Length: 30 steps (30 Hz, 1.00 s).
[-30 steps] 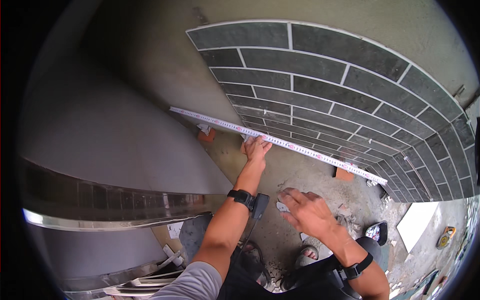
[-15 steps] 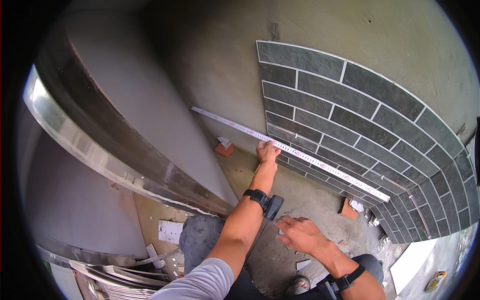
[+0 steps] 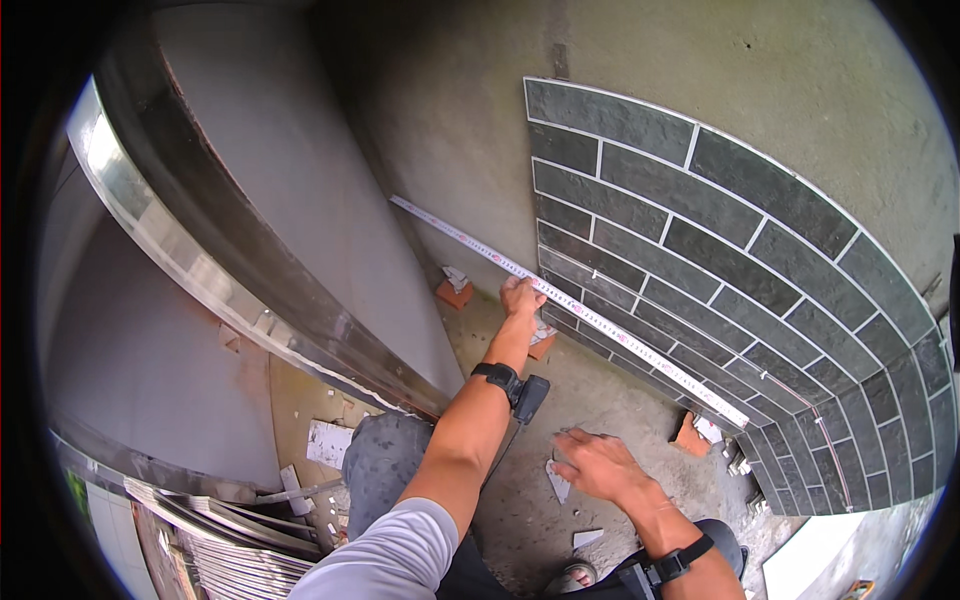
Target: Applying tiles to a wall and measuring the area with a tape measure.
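Note:
A long white ruler with printed marks [image 3: 640, 350] lies slantwise along the lower part of the wall. Its far left end reaches close to the wall corner, and its other end lies over the dark tiles. My left hand [image 3: 521, 297] is closed on the ruler, near the left edge of the tiling. Dark grey brick-pattern tiles [image 3: 690, 180] with pale joints cover the wall to the right. My right hand [image 3: 605, 468] hangs over the floor in front of my knee, fingers loosely bent and apart, with nothing visible in it.
Brick pieces [image 3: 455, 293] and tile shards [image 3: 587, 538] litter the concrete floor [image 3: 640, 400]. A curved metal-edged ledge [image 3: 190, 260] runs along the left. Stacked pale strips [image 3: 235, 550] lie lower left. A white board [image 3: 815, 550] lies lower right. Thin rods [image 3: 835, 465] cross the tiles.
My left hand and the ruler have shifted slightly left along the wall. My right hand stays over the floor, its fingers a little more spread. The view has turned slightly.

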### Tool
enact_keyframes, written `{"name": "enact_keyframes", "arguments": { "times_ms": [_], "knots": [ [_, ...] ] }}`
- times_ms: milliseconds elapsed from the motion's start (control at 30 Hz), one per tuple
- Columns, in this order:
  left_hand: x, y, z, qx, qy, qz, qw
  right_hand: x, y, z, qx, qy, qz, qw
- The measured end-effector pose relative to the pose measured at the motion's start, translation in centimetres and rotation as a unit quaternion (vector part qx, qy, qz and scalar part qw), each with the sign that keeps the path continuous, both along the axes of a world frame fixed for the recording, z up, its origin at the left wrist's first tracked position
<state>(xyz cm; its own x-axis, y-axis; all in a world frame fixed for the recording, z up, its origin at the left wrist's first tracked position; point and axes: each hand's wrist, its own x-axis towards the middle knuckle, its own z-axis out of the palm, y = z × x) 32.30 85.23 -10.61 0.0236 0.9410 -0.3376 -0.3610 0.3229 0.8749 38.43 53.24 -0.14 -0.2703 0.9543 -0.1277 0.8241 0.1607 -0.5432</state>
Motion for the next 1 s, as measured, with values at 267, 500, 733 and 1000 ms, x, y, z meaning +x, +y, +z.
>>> {"name": "enact_keyframes", "arguments": {
  "times_ms": [267,500,733,1000],
  "knots": [
    [0.4,-0.3,-0.6,0.014,0.01,-0.011,1.0,0.6,0.5,-0.5,-0.009,-0.013,-0.008,1.0],
    [0.9,0.7,-0.2,0.022,-0.011,-0.026,0.999,0.2,1.3,-0.1,-0.018,-0.014,-0.002,1.0],
    [1.6,0.6,0.0,0.0,-0.034,-0.023,0.999,0.3,1.5,-0.1,-0.033,-0.018,-0.007,0.999],
    [1.2,1.0,0.2,0.014,-0.043,-0.007,0.999,0.3,1.5,-0.6,-0.031,-0.017,-0.006,0.999]
  ]
}}
